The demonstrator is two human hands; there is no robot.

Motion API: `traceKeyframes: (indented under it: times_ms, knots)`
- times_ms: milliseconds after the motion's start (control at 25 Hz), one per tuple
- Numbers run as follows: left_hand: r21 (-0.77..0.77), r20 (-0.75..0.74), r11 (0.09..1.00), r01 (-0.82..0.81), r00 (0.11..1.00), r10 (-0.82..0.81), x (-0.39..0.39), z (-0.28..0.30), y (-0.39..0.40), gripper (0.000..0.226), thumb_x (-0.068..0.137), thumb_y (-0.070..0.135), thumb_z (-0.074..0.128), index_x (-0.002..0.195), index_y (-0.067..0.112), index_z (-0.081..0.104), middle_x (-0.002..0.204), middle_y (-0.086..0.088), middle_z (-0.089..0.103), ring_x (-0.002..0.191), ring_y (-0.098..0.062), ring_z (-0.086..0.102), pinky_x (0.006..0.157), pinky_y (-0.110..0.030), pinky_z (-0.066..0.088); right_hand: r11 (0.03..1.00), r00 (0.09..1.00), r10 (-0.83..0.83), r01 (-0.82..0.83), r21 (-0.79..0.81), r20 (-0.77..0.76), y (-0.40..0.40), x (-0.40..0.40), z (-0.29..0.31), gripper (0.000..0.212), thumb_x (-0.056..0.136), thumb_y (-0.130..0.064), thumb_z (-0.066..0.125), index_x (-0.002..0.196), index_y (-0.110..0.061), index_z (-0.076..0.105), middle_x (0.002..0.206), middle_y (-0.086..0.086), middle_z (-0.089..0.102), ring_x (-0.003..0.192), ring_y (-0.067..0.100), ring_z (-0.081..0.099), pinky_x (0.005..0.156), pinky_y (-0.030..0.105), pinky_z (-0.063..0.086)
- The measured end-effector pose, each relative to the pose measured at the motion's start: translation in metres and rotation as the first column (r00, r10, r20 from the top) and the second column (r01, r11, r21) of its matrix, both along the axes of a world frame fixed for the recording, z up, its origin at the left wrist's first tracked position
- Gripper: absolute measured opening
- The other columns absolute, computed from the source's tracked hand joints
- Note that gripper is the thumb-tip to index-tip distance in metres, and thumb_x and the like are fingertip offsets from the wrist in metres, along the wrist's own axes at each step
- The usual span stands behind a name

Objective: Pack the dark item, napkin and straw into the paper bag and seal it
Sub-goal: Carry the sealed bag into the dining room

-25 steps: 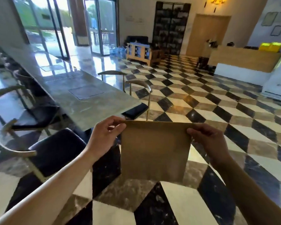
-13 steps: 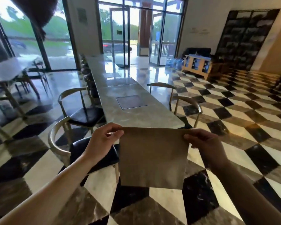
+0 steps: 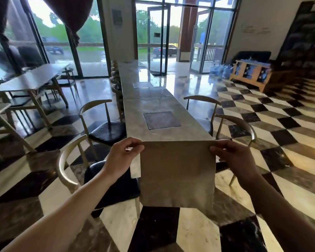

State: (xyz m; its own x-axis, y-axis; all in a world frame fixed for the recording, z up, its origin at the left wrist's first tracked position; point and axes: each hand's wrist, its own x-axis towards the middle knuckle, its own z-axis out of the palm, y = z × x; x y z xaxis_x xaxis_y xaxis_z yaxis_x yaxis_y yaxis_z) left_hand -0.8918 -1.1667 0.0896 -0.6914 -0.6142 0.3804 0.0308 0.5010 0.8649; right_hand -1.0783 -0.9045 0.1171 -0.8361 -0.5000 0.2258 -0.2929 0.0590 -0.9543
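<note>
left hand (image 3: pixel 121 159): centre-left of frame, thumb and fingers pinched on the bag's top left corner.
paper bag (image 3: pixel 177 173): dead centre, hanging flat and shut in front of the long table (image 3: pixel 158 104).
right hand (image 3: pixel 234 159): centre-right, pinching the top right corner.
tip: probably set it on the table first, then work the mouth open.
dark item, napkin, straw: nowhere in shot.

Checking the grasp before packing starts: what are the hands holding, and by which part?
The paper bag, flat and hanging: left hand pinches its top left corner, right hand its top right corner.
</note>
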Motion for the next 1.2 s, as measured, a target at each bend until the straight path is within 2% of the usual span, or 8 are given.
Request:
traceKeyframes:
  times_ms: [120,280,440,600,760,880,1000,1200]
  knots:
    - [-0.013,-0.012,1.000,-0.004,1.000,0.003,-0.036,-0.004,-0.035,0.005,0.085,0.013,0.071,0.088,0.017,0.071,0.086,0.001,0.072,0.077,-0.005,0.065,0.070,-0.012,0.048,1.000,0.999,-0.006,0.007,0.014,-0.046,-0.038,-0.035,-0.004,0.018,0.077,-0.013,0.076,0.083,-0.031,0.077,0.081,-0.009,0.074,0.068,-0.002,0.062,0.066,0.030,0.047]
    - [-0.045,-0.010,0.999,0.025,1.000,-0.025,-0.081,-0.011,-0.087,0.006,0.085,0.012,0.070,0.088,0.018,0.071,0.084,0.004,0.072,0.077,-0.011,0.066,0.072,-0.019,0.050,0.997,0.997,-0.018,0.024,0.079,-0.075,-0.088,-0.085,-0.010,0.021,0.079,-0.015,0.076,0.081,-0.036,0.075,0.081,-0.012,0.074,0.074,0.005,0.065,0.065,0.029,0.046]
    - [-0.085,0.016,0.996,0.034,0.999,-0.032,-0.126,-0.022,-0.135,0.008,0.084,0.016,0.072,0.087,0.024,0.071,0.081,0.008,0.072,0.070,-0.011,0.066,0.070,-0.024,0.051,0.991,0.997,-0.020,0.030,0.133,-0.078,-0.136,-0.134,-0.022,0.025,0.080,-0.018,0.075,0.077,-0.043,0.074,0.080,-0.018,0.073,0.073,0.000,0.065,0.063,0.026,0.047]
    - [-0.087,0.049,0.996,-0.003,0.999,0.007,-0.176,-0.027,-0.174,0.004,0.085,0.018,0.072,0.089,0.021,0.071,0.085,0.005,0.073,0.078,-0.017,0.068,0.077,-0.039,0.055,0.993,0.997,-0.023,0.031,0.114,-0.074,-0.175,-0.182,-0.030,0.026,0.079,-0.014,0.075,0.077,-0.040,0.074,0.079,-0.017,0.073,0.071,0.000,0.065,0.060,0.024,0.047]
    - [-0.103,0.032,0.995,-0.005,0.999,0.008,-0.226,-0.030,-0.204,0.019,0.086,0.014,0.071,0.083,0.033,0.068,0.078,0.010,0.071,0.073,-0.011,0.066,0.072,-0.028,0.053,0.996,0.999,-0.002,0.006,0.085,-0.039,-0.208,-0.238,-0.038,0.024,0.077,-0.013,0.077,0.077,-0.036,0.076,0.078,-0.009,0.074,0.071,0.007,0.066,0.058,0.022,0.050]
    - [-0.109,0.027,0.994,-0.016,0.999,0.019,-0.262,-0.035,-0.221,0.022,0.085,0.013,0.071,0.082,0.034,0.067,0.080,0.015,0.071,0.072,-0.007,0.065,0.068,-0.018,0.050,0.996,0.998,0.032,-0.027,0.079,-0.059,-0.230,-0.280,-0.043,0.019,0.078,-0.013,0.076,0.082,-0.031,0.076,0.079,-0.009,0.074,0.074,0.011,0.067,0.060,0.024,0.051]
    - [-0.109,0.025,0.993,-0.052,0.998,0.055,-0.302,-0.040,-0.237,0.016,0.085,0.014,0.070,0.084,0.030,0.068,0.079,0.012,0.072,0.074,-0.008,0.067,0.070,-0.020,0.053,0.994,0.994,0.087,-0.082,0.079,-0.070,-0.251,-0.328,-0.046,0.015,0.079,-0.010,0.075,0.084,-0.024,0.076,0.079,-0.004,0.075,0.071,0.010,0.066,0.061,0.023,0.051]
    - [-0.125,0.066,0.984,-0.128,0.988,0.137,-0.363,-0.042,-0.252,0.014,0.086,0.011,0.069,0.087,0.025,0.067,0.084,0.007,0.072,0.077,-0.009,0.067,0.073,-0.022,0.054,0.981,0.975,0.187,-0.179,0.077,-0.121,-0.279,-0.403,-0.049,0.016,0.077,0.000,0.074,0.083,-0.015,0.075,0.078,0.003,0.073,0.063,-0.002,0.063,0.057,0.011,0.047]
